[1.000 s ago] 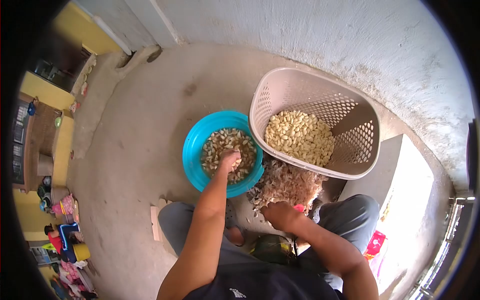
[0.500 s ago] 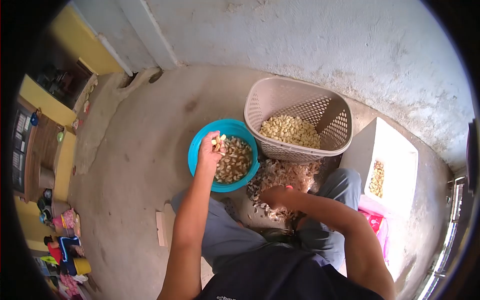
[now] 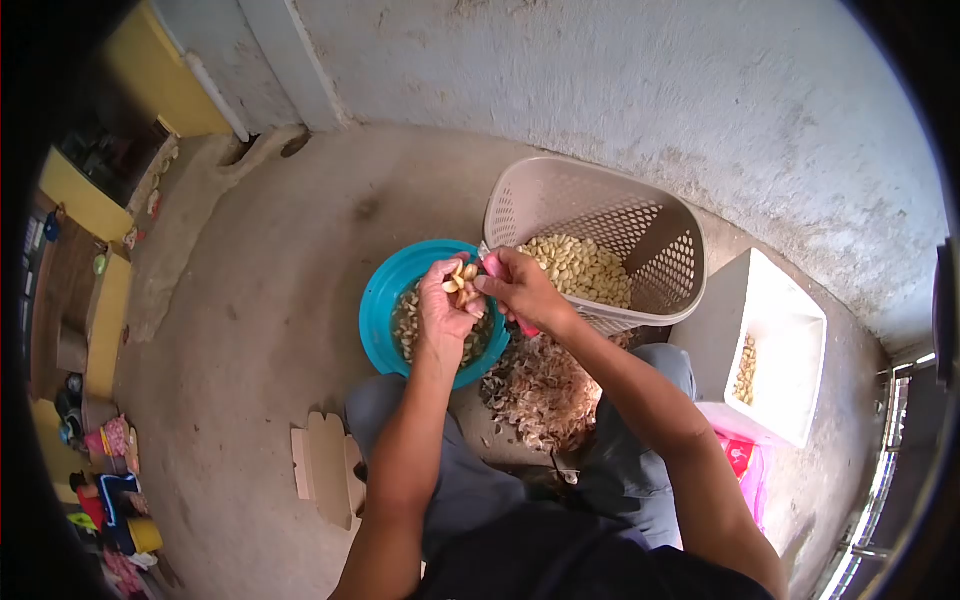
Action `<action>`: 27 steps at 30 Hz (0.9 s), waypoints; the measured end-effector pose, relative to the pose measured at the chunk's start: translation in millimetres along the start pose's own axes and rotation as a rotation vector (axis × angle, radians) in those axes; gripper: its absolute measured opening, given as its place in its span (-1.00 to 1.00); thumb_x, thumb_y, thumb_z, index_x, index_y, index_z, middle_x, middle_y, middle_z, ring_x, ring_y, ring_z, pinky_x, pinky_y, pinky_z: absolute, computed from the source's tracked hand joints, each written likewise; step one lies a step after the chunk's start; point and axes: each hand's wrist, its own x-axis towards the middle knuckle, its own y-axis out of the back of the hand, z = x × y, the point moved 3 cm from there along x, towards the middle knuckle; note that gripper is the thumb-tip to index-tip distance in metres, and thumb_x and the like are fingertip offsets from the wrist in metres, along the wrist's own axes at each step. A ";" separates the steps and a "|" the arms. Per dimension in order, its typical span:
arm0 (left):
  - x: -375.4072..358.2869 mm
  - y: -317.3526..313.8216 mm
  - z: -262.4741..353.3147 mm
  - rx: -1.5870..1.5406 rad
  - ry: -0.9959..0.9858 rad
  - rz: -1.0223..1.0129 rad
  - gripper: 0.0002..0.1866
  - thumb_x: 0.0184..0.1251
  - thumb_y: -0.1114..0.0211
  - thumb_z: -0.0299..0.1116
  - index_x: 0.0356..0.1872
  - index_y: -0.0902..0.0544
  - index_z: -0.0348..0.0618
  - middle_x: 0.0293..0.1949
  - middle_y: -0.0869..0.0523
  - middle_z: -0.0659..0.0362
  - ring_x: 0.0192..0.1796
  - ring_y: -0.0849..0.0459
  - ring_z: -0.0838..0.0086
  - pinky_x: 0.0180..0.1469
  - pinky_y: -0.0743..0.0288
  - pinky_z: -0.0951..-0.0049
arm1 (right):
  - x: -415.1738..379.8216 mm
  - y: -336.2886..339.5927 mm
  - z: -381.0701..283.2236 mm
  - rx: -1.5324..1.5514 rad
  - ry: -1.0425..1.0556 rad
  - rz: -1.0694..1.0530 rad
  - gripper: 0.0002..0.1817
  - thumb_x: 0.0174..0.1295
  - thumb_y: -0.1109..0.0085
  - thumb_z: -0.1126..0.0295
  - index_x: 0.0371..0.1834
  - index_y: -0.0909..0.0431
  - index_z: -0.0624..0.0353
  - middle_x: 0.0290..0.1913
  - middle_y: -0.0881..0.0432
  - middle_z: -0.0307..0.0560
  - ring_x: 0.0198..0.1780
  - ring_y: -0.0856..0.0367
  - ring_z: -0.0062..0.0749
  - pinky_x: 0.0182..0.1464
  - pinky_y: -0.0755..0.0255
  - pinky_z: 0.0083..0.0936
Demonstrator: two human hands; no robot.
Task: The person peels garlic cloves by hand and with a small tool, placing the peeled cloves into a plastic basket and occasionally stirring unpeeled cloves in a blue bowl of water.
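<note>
My left hand [image 3: 447, 298] is cupped around several pale and brownish cloves [image 3: 460, 280], over a turquoise basin [image 3: 378, 318]. Soaking in the basin's liquid are more cloves, some of them hidden under my arm. My right hand [image 3: 525, 290] grips a red-handled knife [image 3: 491, 264] and touches the cloves in my left palm. Just behind my right hand stands a beige perforated basket [image 3: 665, 300] holding many pale peeled cloves [image 3: 580, 267]. Below it a heap of papery peels [image 3: 545, 390] lies on the floor.
A white box [image 3: 790, 330] with some brownish cloves [image 3: 746, 370] stands at the right, beside a pink bag [image 3: 748, 480]. Flattened cardboard [image 3: 325, 465] lies left of my legs. A rough wall [image 3: 640, 80] rises behind the basket. Household items are at the far left.
My right hand has risen from the peel heap to meet my left hand, bringing the red-handled knife. My left hand has shifted slightly right, still holding cloves. The view has shifted a little.
</note>
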 end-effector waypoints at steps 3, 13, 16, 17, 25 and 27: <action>9.9 -6.5 -0.2 0.046 -0.034 0.042 -0.80 0.24 -0.35 -0.26 -0.14 -0.64 0.02 -0.46 -0.67 0.32 -0.56 -0.59 0.59 -0.67 -0.31 0.50 | 22.1 -0.9 -1.9 -0.082 0.014 0.042 -0.79 0.32 -0.35 0.43 -0.12 -0.55 0.29 -0.51 -0.57 -0.27 -0.59 -0.49 -0.66 -0.58 -0.36 -0.59; 21.4 1.0 0.3 -0.043 0.066 0.068 -0.85 0.23 -0.35 -0.21 -0.32 -0.65 -0.01 -0.50 -0.66 0.29 -0.53 -0.60 0.49 -0.62 -0.35 0.47 | 39.7 1.1 -6.8 -0.069 0.075 0.114 -0.81 0.35 -0.35 0.46 -0.32 -0.48 0.19 -0.56 -0.47 -0.33 -0.63 -0.42 -0.69 -0.63 -0.25 -0.61; 26.9 3.5 -7.5 0.001 0.059 0.044 -0.83 0.21 -0.43 -0.18 -0.35 -0.65 0.03 -0.49 -0.66 0.32 -0.53 -0.59 0.52 -0.62 -0.34 0.49 | 42.4 0.7 -0.2 -0.093 0.109 0.131 -0.83 0.34 -0.34 0.50 -0.32 -0.49 0.21 -0.57 -0.48 -0.32 -0.64 -0.43 -0.68 -0.64 -0.26 -0.62; 26.3 2.6 -8.8 0.037 0.048 0.057 -0.82 0.22 -0.45 -0.17 -0.34 -0.65 0.04 -0.48 -0.66 0.33 -0.53 -0.59 0.53 -0.62 -0.34 0.49 | 43.7 2.4 2.7 -0.090 0.142 0.142 -0.84 0.34 -0.34 0.51 -0.31 -0.50 0.21 -0.56 -0.49 -0.31 -0.64 -0.43 -0.67 -0.64 -0.27 -0.62; 6.9 -13.8 -5.2 0.218 -0.042 -0.045 -0.82 0.36 -0.43 -0.21 -0.23 -0.67 -0.05 -0.36 -0.66 0.27 -0.49 -0.59 0.56 -0.64 -0.29 0.57 | 32.8 12.2 -11.0 -0.046 0.109 0.174 -0.84 0.34 -0.34 0.50 -0.26 -0.51 0.26 -0.47 -0.66 -0.20 -0.59 -0.48 -0.66 -0.58 -0.35 -0.63; 6.0 -14.1 -7.3 0.224 -0.042 -0.083 -0.81 0.38 -0.41 -0.21 -0.20 -0.66 -0.07 -0.36 -0.66 0.24 -0.48 -0.60 0.54 -0.66 -0.30 0.57 | 29.8 14.6 -11.8 -0.079 0.123 0.159 -0.85 0.33 -0.34 0.53 -0.27 -0.51 0.25 -0.47 -0.66 -0.20 -0.58 -0.49 -0.67 -0.57 -0.35 -0.63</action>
